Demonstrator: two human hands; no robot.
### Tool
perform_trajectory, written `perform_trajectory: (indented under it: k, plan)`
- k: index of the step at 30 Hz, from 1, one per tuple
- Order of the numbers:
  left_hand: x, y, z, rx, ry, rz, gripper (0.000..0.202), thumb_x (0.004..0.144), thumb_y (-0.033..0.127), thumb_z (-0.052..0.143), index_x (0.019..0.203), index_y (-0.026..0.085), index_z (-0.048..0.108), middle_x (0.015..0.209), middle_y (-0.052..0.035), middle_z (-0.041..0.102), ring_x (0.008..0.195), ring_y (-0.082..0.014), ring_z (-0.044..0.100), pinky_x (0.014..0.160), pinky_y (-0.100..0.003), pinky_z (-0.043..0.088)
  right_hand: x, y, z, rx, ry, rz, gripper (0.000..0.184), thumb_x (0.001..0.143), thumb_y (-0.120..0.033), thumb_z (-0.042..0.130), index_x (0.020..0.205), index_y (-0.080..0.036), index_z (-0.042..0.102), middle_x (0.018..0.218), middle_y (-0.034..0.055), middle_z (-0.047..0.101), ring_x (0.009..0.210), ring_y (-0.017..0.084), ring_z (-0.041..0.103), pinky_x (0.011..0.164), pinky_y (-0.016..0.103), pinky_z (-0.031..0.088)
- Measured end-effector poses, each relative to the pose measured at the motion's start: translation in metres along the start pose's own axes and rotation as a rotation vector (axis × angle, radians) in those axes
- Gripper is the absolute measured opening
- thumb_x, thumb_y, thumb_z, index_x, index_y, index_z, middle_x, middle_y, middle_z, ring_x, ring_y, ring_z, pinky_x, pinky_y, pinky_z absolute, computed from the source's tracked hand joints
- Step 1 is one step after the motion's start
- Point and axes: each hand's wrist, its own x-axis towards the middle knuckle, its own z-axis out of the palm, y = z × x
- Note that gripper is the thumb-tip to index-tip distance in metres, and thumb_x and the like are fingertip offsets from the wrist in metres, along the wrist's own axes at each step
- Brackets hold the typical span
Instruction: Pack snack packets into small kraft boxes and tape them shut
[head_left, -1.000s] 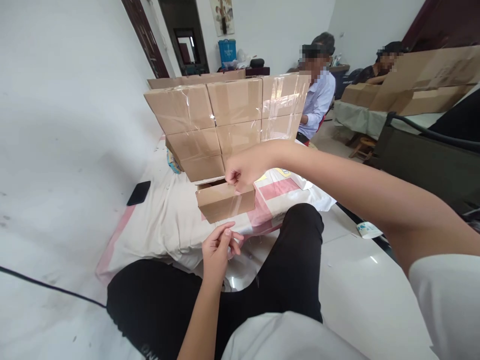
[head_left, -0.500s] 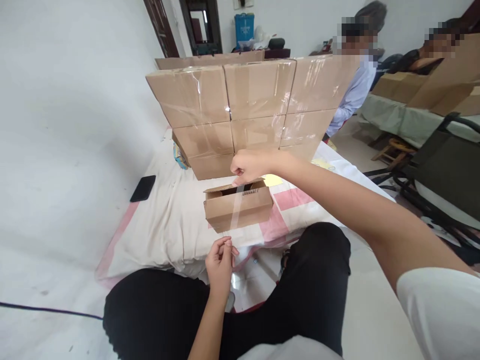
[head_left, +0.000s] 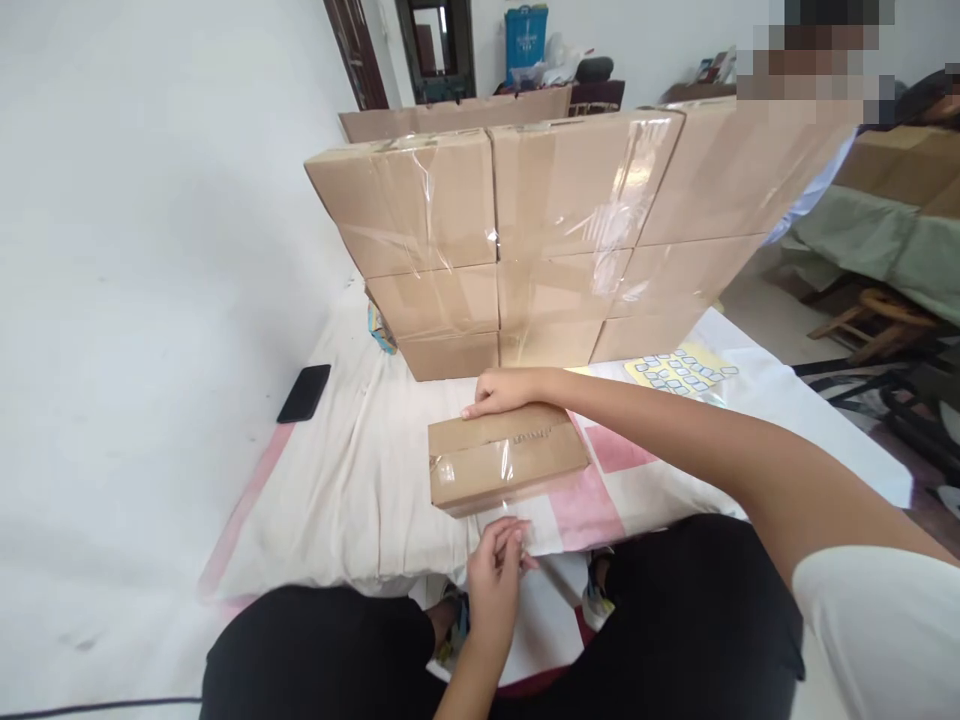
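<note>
A small cardboard box [head_left: 504, 466] lies closed on a white and pink cloth [head_left: 360, 490] in front of my knees. My right hand [head_left: 504, 392] rests on the box's far top edge, fingers together and pressed flat on the lid. My left hand [head_left: 496, 565] hovers just below the box's near side, fingers pinched on the end of a clear tape strip that runs up the box's front. What exactly sits between those fingers is hard to see.
A stack of taped cardboard boxes [head_left: 555, 230] stands like a wall behind the small box. A black phone [head_left: 304, 393] lies on the floor at the left. A yellow sticker sheet [head_left: 679, 368] lies at the right. Another person sits behind the stack.
The small box's lid was open; now it is shut under my right hand. My left hand moved up toward the box's front. The camera tilted down and closer.
</note>
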Motion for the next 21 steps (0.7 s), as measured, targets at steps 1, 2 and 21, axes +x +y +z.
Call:
perform_trajectory:
  k: [1, 2, 21]
  plan:
    - [0.007, -0.004, 0.000, 0.023, -0.020, -0.011, 0.040, 0.095, 0.054, 0.065, 0.109, 0.017, 0.064, 0.108, -0.0152, 0.079, 0.057, -0.0139, 0.068, 0.061, -0.030, 0.059, 0.002, 0.005, 0.004, 0.118, -0.047, 0.064, 0.068, 0.088, -0.080, 0.055, 0.066, -0.016, 0.063, 0.067, 0.0007, 0.059, 0.061, 0.012, 0.049, 0.060, 0.027, 0.035]
    - [0.013, -0.008, -0.001, 0.043, -0.027, -0.015, 0.040, 0.095, 0.053, 0.064, 0.110, 0.016, 0.065, 0.112, -0.0162, 0.078, 0.058, -0.0141, 0.069, 0.063, -0.031, 0.060, 0.004, 0.010, 0.007, 0.221, -0.095, 0.130, 0.068, 0.085, -0.082, 0.056, 0.072, -0.016, 0.067, 0.074, 0.0020, 0.065, 0.064, 0.014, 0.055, 0.061, 0.027, 0.039]
    - [0.032, 0.009, -0.027, 0.373, -0.105, -0.061, 0.043, 0.094, 0.059, 0.061, 0.102, 0.020, 0.077, 0.099, -0.0125, 0.081, 0.090, -0.0258, 0.078, 0.077, -0.031, 0.062, 0.018, 0.029, 0.009, 0.328, -0.243, 0.147, 0.071, 0.081, -0.083, 0.061, 0.105, -0.018, 0.075, 0.119, 0.0100, 0.073, 0.109, 0.027, 0.067, 0.090, 0.033, 0.049]
